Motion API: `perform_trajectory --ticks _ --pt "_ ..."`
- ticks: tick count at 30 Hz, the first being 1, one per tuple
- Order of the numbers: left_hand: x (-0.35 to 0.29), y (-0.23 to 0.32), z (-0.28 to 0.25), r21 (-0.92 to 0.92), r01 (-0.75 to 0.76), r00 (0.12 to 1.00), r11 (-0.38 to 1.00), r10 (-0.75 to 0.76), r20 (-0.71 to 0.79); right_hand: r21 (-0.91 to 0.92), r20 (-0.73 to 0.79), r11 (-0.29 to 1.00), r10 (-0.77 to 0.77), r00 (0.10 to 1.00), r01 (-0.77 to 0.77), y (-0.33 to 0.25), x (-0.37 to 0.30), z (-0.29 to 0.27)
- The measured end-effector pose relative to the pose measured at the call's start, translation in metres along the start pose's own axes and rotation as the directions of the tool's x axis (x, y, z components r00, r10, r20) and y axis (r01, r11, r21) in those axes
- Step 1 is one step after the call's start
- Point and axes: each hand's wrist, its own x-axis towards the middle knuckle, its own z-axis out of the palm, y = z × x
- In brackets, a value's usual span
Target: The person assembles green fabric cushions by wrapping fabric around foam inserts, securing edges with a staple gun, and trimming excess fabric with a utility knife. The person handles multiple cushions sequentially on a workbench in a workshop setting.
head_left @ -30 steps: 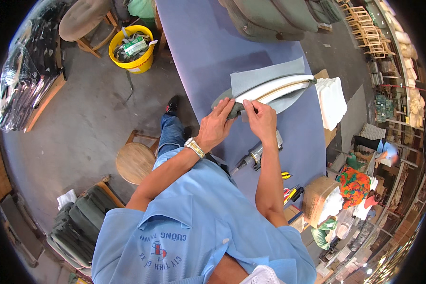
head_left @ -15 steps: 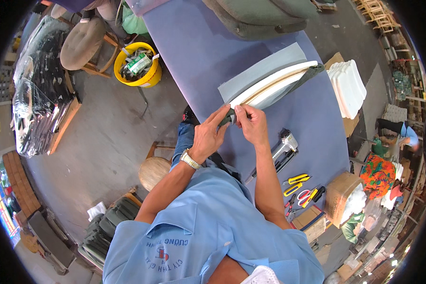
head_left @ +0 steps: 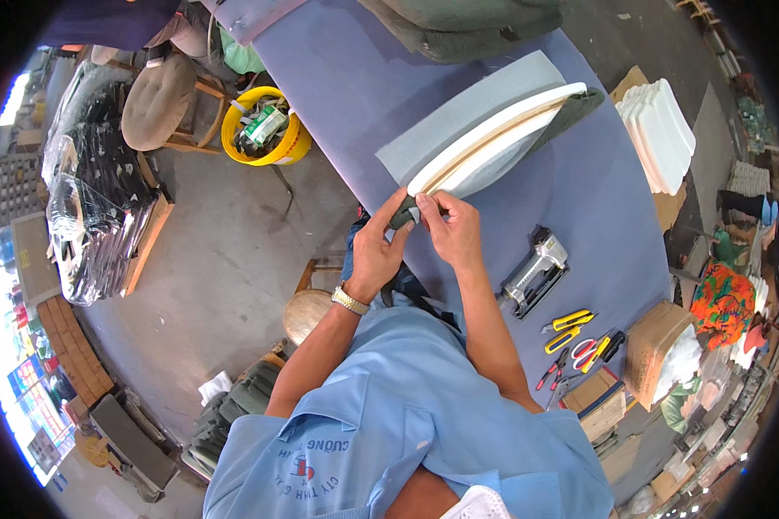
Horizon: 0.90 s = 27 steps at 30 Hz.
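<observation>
Since the earliest frame, the right hand (head_left: pixel 456 233) has closed in on the left hand (head_left: pixel 376 259). Nearest, at lower centre, the blue shirt (head_left: pixel 372 450) bears dark printed lettering and a small red emblem. Above it, both hands are partly closed, thumbs and fingers pinching dark fabric (head_left: pixel 402 212) at the white panel's (head_left: pixel 480 134) lower-left end. The panel stretches from their fingertips toward upper right on the blue table (head_left: pixel 580 203). At upper left, a yellow bucket (head_left: pixel 292 149) holds a green-labelled packet (head_left: pixel 263 126).

Panel (head_left: pixel 493 143) beyond nail gun (head_left: pixel 545 256) on the table (head_left: pixel 614 216) — bucket (head_left: pixel 295 150) at left.
</observation>
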Motion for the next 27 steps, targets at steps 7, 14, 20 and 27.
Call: perform_trajectory --ticks 7,14,20,27 --pt "0.007 0.025 0.009 -0.066 0.245 0.969 0.967 -0.244 0.02 0.176 0.033 0.983 -0.064 0.997 0.058 0.018 -0.005 -0.002" --pt "0.006 0.019 0.019 0.038 0.192 0.981 0.981 -0.192 -0.006 0.231 0.069 0.97 -0.088 0.994 0.07 0.034 -0.02 -0.01" --pt "0.007 0.018 0.024 0.143 0.052 0.998 0.988 -0.045 -0.05 0.242 0.054 0.969 -0.068 0.996 0.053 0.036 -0.03 -0.022" --pt "0.007 0.029 0.02 0.165 0.037 0.999 0.986 -0.03 -0.041 -0.168 -0.535 0.944 0.156 0.83 -0.285 0.134 -0.112 -0.106"
